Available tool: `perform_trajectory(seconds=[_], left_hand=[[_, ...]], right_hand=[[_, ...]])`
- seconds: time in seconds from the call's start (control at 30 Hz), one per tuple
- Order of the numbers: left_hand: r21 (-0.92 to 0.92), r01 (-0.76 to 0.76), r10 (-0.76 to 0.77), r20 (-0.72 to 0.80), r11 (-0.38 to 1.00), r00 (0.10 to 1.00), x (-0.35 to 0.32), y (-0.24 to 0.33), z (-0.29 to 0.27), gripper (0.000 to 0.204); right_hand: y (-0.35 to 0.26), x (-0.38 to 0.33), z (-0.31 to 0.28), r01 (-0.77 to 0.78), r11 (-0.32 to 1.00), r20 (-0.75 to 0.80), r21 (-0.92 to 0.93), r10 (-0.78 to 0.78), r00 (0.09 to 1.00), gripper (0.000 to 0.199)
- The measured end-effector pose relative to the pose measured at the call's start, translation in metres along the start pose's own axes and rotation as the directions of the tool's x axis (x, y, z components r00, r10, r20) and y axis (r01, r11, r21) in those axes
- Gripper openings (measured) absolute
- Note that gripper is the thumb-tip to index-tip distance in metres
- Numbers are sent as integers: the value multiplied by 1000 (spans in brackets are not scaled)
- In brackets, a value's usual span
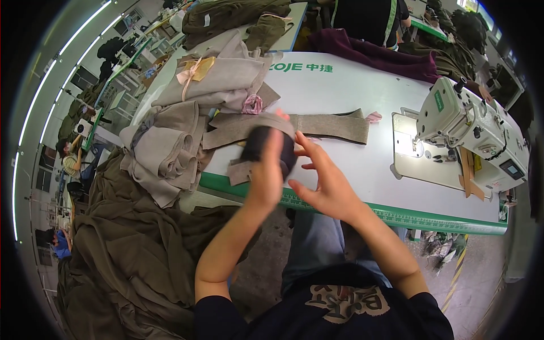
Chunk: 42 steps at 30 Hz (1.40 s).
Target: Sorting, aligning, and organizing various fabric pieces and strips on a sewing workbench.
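Observation:
Above the front edge of the white sewing table [351,170], my left hand [270,170] is closed on a folded fabric piece [258,144], dark with a taupe upper part. Motion smears both, so the exact grip is hard to see. My right hand [326,184] is just to the right, thumb and fingers spread, fingertips close to the piece's right side; whether they touch it I cannot tell. Behind the hands a long taupe fabric strip [334,129] lies flat across the table. A small taupe scrap [239,171] lies at the front edge, left of my left hand.
A white sewing machine [470,127] with its lamp lit stands at right. Folded taupe fabric [226,85] tied with ribbon and a taupe bundle [164,147] lie left. Olive fabric [124,249] is heaped below, purple cloth [374,56] at the far edge. A person [362,22] is beyond.

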<state>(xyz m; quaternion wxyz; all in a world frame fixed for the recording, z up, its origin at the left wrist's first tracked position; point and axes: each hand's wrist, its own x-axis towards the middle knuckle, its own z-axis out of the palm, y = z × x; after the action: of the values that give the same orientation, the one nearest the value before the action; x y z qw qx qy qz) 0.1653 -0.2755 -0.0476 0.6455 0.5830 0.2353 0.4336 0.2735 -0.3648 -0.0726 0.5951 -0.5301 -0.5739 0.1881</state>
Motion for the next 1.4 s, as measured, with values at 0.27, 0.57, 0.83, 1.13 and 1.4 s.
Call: perform_trajectory(seconds=[0.27,0.57,0.83,1.13,1.4], left_hand=[[707,-582,165,569,402,806,-34,-45,30,74],[651,-735,-85,756,188,649,-25,-82,17,81],[587,-777,38,792,227,609,-28,-103,62,79],[745,-597,70,606,299,792,60,-64,-16,30],[872,-375,84,368,315,926,116,-73,-123,26]], right_hand=[[62,-63,-20,-149,981,-184,125,170,968,51],[34,-87,-71,-348,723,-564,596,686,459,44],[17,-139,-182,-744,661,-763,102,531,367,33],[-42,-121,-214,-807,390,-538,-444,603,588,32],[60,60,-74,11,838,212,-545,125,969,14]])
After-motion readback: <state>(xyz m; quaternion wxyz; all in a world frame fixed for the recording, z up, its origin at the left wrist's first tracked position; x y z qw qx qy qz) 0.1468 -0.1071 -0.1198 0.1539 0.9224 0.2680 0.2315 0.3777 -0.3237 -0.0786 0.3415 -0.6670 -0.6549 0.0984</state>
